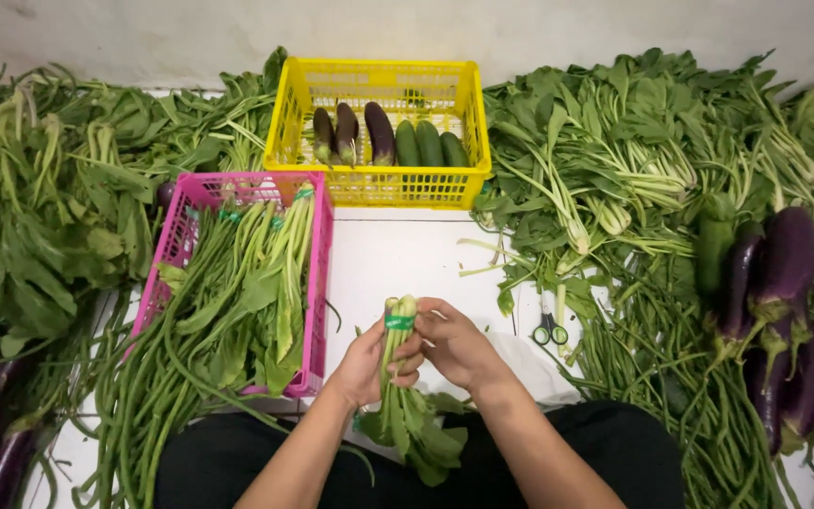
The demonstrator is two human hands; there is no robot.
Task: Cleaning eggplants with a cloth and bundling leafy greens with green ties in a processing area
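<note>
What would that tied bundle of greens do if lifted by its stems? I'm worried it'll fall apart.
The bundle of greens would probably hold together, since a green band binds the stems near the cut ends. The loose leaves below would likely flop. It looks light: the left hand and right hand hold it easily.

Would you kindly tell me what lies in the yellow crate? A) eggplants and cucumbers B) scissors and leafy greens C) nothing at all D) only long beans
A: the yellow crate holds dark purple eggplants side by side with green cucumbers; the long beans and leafy greens lie outside it.
</note>
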